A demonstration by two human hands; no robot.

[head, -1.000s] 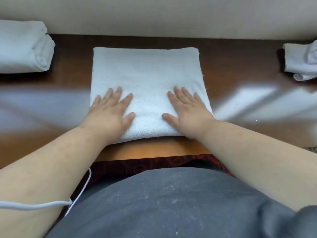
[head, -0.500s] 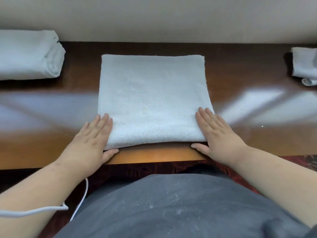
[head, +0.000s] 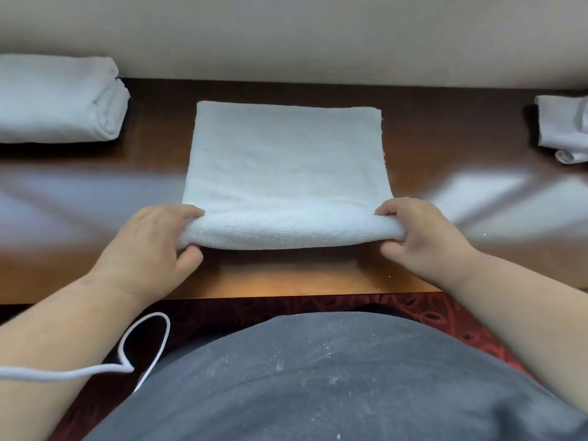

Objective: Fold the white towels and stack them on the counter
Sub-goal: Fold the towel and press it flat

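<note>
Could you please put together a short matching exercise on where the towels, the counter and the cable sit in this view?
Things:
1. middle towel
2. folded towel stack
3. rumpled towel
4. white cable

Places or states:
A. far left of the counter, by the wall
B. near edge lifted, gripped at its corners by the left hand and the right hand
C. below the counter edge, looping by the left forearm
D. far right, cut off by the picture's edge

Pairs: 1-B, 2-A, 3-D, 4-C
</note>
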